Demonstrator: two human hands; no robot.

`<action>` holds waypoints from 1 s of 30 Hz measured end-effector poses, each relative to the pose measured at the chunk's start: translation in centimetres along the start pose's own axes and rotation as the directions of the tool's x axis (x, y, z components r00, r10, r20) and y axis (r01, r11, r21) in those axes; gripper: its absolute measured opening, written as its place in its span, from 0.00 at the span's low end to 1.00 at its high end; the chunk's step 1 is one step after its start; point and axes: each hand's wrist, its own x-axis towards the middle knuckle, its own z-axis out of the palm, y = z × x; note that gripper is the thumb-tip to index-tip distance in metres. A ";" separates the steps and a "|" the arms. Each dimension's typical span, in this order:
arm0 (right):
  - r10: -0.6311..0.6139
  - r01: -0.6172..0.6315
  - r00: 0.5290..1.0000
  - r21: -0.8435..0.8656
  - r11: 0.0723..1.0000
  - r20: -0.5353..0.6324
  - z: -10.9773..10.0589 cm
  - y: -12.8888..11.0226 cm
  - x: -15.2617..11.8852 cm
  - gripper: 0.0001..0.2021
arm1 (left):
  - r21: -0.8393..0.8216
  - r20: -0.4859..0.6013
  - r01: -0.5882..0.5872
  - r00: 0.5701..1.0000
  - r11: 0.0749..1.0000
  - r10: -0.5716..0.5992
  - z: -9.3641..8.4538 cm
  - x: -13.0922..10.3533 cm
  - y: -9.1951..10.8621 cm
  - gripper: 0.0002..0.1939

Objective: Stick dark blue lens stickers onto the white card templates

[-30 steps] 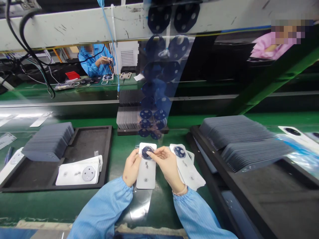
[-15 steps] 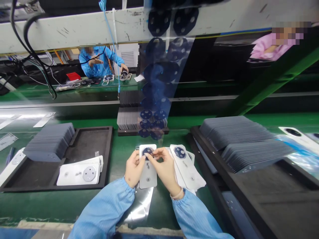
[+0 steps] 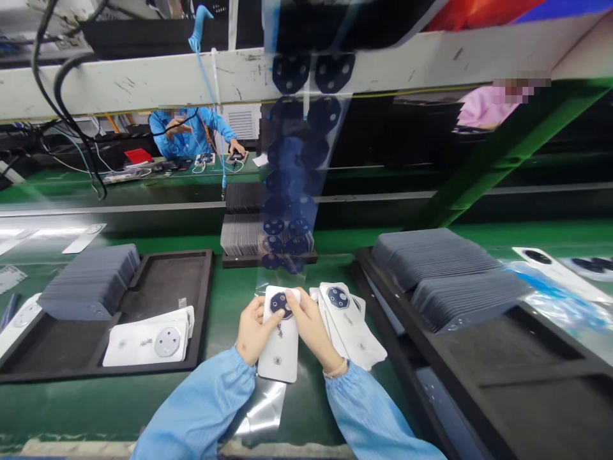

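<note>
A white phone back cover [image 3: 278, 351] with a dark camera-ring sticker [image 3: 280, 305] near its top lies between my two hands. My left hand [image 3: 255, 329] grips its left edge, the thumb at the sticker's lower side. My right hand [image 3: 310, 322] closes on the upper right edge, thumb on the cover beside the sticker. To the right of it rests a fanned pile of white covers [image 3: 352, 332], the top one carrying a similar dark sticker. Ahead, a clear strip [image 3: 301, 172] with rows of dark round stickers hangs down to the bench.
On the left, a black tray [image 3: 207, 306] holds grey sheets [image 3: 89, 281] and white covers [image 3: 143, 345] with pale rings. Stacked black trays [image 3: 412, 332] with grey sheets [image 3: 440, 262] stand at right. A green beam [image 3: 517, 153] slants behind. Across the bench a person in blue [image 3: 191, 131] works.
The cover has been raised and tilted slightly. My right hand has shifted from over the sticker to the cover's upper right edge, so more of the sticker shows. The camera view has shifted slightly.
</note>
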 end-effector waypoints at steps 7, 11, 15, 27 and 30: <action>0.083 -0.133 0.958 0.171 0.976 0.273 0.0 -0.3 0.3 0.12 | -0.091 -0.134 -0.071 0.989 0.993 0.059 0.0 0.8 -0.5 0.22; 0.095 -0.161 0.961 0.248 0.955 0.260 -2.4 -1.8 0.6 0.15 | 0.304 0.046 -0.199 0.980 0.932 0.194 -0.8 -1.8 3.9 0.19; 0.162 -0.170 0.982 0.076 0.983 0.102 -8.5 -2.1 1.7 0.22 | 0.784 0.105 -0.318 0.914 0.533 0.392 -6.1 -5.5 10.0 0.23; -0.301 0.016 0.920 -0.746 0.666 -0.249 -9.0 1.9 1.8 0.30 | 0.997 0.069 -0.057 0.965 -0.051 0.254 -26.2 -5.0 6.1 0.31; -0.317 0.177 0.937 -0.581 0.795 -0.149 -7.3 0.8 2.4 0.35 | 0.991 0.108 -0.127 0.952 0.049 0.286 -25.8 -5.2 6.6 0.26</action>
